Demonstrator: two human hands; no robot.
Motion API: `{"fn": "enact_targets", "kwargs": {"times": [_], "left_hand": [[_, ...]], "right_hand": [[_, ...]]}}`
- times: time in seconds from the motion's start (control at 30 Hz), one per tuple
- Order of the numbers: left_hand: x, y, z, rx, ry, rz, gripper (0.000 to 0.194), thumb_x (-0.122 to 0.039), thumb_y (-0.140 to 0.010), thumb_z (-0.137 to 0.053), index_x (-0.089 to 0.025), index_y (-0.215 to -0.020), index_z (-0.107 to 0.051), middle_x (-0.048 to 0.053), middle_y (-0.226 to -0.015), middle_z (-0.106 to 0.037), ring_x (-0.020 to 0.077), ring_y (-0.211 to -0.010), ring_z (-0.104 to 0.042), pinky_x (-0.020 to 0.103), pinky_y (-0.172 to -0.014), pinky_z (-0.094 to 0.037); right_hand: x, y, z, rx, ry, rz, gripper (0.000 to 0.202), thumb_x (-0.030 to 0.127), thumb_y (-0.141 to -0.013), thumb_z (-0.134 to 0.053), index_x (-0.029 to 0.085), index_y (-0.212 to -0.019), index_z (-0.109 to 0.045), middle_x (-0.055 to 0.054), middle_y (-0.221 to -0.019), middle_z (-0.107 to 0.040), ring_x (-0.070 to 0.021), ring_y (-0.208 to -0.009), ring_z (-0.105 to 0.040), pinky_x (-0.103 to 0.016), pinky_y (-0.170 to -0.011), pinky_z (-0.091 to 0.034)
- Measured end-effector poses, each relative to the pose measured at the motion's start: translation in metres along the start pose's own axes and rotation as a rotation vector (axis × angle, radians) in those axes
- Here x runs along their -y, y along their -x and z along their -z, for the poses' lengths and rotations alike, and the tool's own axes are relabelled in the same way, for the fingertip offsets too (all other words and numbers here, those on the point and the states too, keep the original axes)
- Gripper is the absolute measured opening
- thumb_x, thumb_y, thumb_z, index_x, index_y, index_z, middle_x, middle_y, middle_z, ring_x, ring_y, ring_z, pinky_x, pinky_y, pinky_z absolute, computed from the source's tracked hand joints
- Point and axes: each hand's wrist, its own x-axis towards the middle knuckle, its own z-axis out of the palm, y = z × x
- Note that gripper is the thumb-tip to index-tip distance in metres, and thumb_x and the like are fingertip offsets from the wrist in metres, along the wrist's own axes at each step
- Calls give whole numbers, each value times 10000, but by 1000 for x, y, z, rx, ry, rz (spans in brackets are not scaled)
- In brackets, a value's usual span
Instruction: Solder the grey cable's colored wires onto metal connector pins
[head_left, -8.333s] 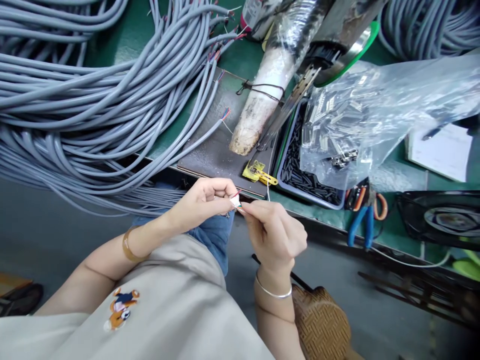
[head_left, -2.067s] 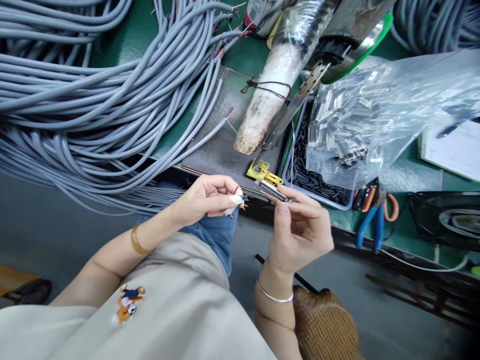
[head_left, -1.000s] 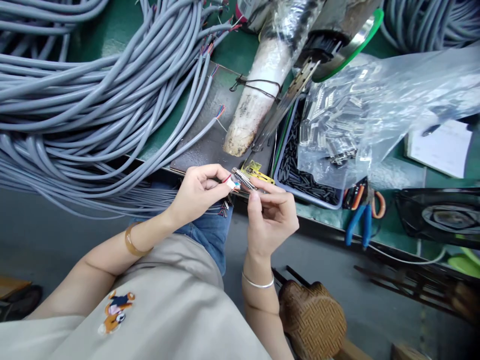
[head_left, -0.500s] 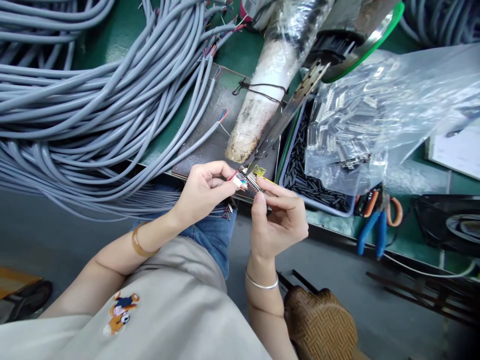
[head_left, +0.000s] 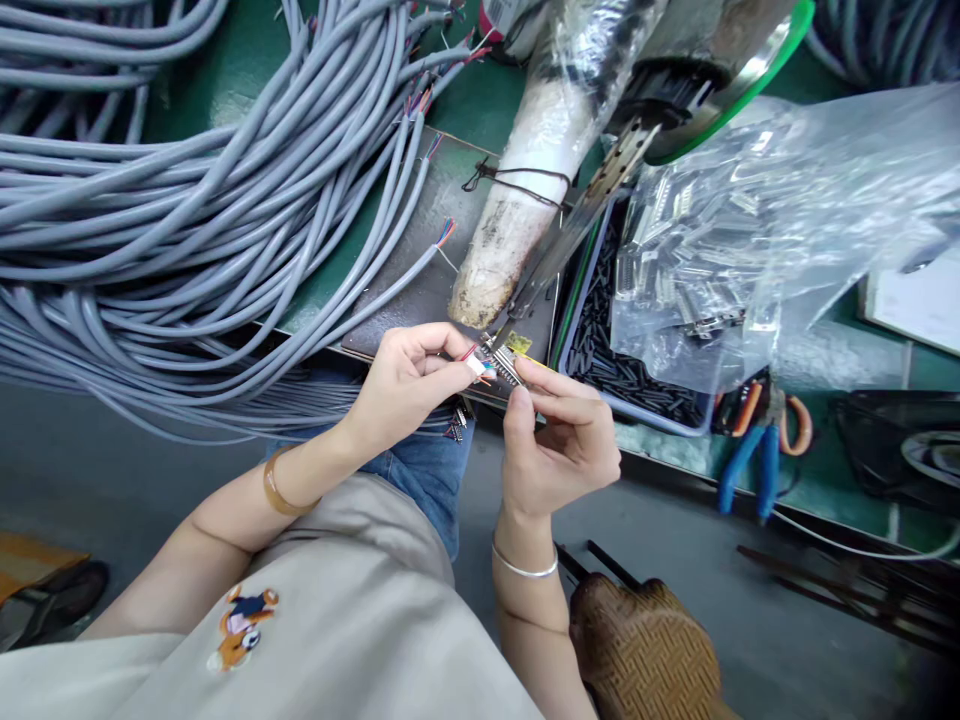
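Both hands pinch narrowly over the near edge of the green counter (head_left: 487, 118): the left hand (head_left: 409, 385) grips a bundle of coloured wires (head_left: 488, 367) with a white piece at its base, between thumb and forefinger, and the right hand (head_left: 562, 430) holds one end of a slim metal connector (head_left: 504, 362) by its fingertips. The wire ends sit right beside the connector's row of contacts; whether they touch is too small to tell. A soldering iron (head_left: 600, 190) slants down toward the connector, next to a tapered, plastic-wrapped white roll (head_left: 504, 235) above a dark board (head_left: 461, 180). Heaps of grey cable (head_left: 225, 225) fill the left side. To the right, a tray (head_left: 701, 428) contains short black tubes (head_left: 622, 375), partly covered by a clear bag (head_left: 795, 210) of metal parts, with blue-handled pliers (head_left: 768, 465) near its corner.
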Motion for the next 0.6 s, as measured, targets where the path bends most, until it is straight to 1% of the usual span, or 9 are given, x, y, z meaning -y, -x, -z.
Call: {"fn": "enact_targets", "kwargs": {"times": [0.13, 0.23, 0.37, 0.47, 0.6], "left_hand": [[-2, -1, -2, -5, 32, -1, 154, -161, -707, -752, -139, -624, -623, -28, -644, -646, 8, -434, -402, 183, -528, -475], [-2, -1, -3, -8, 56, 6, 150, -157, -696, -754, -142, -623, -624, -26, -643, -649, 14, -440, -423, 192, -541, -487], [-3, 0, -3, -21, 50, 20, 180, -190, -692, -770, -144, -618, -613, -20, -649, -640, 28, -475, -464, 183, -524, -466], [-4, 0, -3, -14, 55, 14, 184, -197, -699, -768, -143, -619, -610, -20, -645, -629, 29, -490, -470, 176, -520, -451], [-4, -1, -3, -14, 62, 31, 196, -209, -690, -781, -144, -626, -607, -14, -660, -641, 31, -496, -472, 175, -504, -428]], "right_hand": [[-2, -1, 0, -2, -18, 24, 170, 60, -862, -726, 213, -890, -657, -20, -1037, -808, -172, -929, -786, -331, -803, -648], [-3, -2, 0, -3, -13, 38, 171, 58, -860, -729, 214, -892, -666, -22, -1037, -808, -173, -917, -785, -338, -800, -654], [-2, -5, -1, -2, 34, 77, 163, 74, -855, -748, 216, -895, -678, -18, -1021, -809, -170, -890, -783, -337, -793, -653], [1, -8, -1, -8, 64, 117, 181, 64, -834, -771, 213, -891, -686, -12, -1004, -812, -158, -874, -780, -313, -789, -643], [2, -9, 0, -5, 78, 127, 169, 69, -835, -766, 210, -868, -678, -19, -1009, -814, -158, -869, -781, -304, -776, -640]]}}
